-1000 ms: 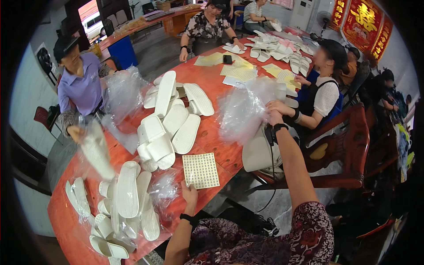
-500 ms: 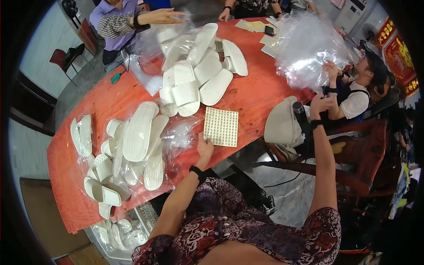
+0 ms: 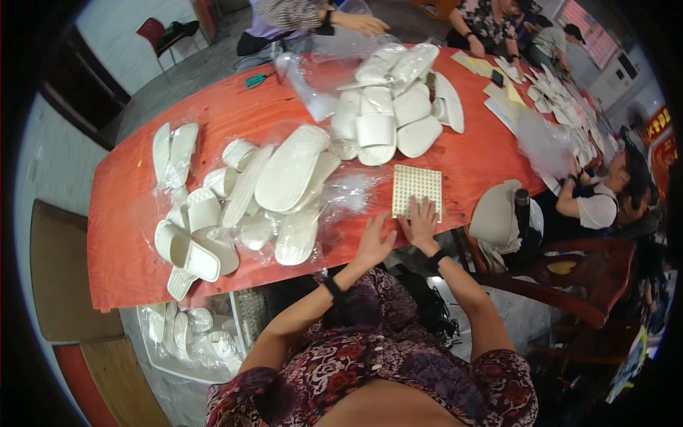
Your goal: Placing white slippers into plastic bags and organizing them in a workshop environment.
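While left hand point(image 3: 373, 244) rests open on table point(image 3: 128, 242), right hand point(image 3: 421, 219) flat, open on perforated sheet point(image 3: 417, 191).

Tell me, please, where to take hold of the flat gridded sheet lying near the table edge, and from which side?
Take the gridded sheet by its near edge, coming from the person's side. It lies flat on the red table, so slide it to overhang, then pinch. The right hand already rests on that edge; the left hand lies beside.

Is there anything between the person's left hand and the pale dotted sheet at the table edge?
Nothing visible. The right hand already lies on the dotted sheet. The left hand is on the red table just beside it, with only bare tabletop between. The clear bags lie farther left.
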`<state>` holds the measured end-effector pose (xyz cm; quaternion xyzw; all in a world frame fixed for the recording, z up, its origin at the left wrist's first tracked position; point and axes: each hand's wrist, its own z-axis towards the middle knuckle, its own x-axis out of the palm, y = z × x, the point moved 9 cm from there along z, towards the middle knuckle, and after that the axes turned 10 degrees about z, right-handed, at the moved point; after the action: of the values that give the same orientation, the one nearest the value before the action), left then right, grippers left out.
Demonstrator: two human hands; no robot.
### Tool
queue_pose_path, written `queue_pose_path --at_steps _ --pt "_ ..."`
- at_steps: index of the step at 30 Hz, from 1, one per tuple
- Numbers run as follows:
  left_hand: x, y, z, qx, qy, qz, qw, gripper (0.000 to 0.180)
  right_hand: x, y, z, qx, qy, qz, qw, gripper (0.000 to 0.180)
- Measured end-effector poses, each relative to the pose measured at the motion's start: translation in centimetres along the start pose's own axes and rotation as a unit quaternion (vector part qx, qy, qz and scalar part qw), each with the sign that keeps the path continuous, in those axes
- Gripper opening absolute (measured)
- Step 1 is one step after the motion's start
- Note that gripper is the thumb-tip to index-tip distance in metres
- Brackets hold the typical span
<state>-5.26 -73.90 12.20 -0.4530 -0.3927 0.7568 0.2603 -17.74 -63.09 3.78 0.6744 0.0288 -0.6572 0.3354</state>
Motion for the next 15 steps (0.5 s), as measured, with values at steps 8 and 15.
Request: queue_pose_path --at_steps 8,15 --pt "-15.0 -0.9 -9.7 -0.111 0.039 -0.151 0.982 0.021 -1.6 -1.3 3.1 0.001 0.026 0.009 1.000 0.065" --pt "-26.6 5.5 -17.2 -0.183 -0.312 -0.018 0.932 0.021 -9.6 15.1 0.4 -0.226 -0.205 0.222 0.926 0.024"
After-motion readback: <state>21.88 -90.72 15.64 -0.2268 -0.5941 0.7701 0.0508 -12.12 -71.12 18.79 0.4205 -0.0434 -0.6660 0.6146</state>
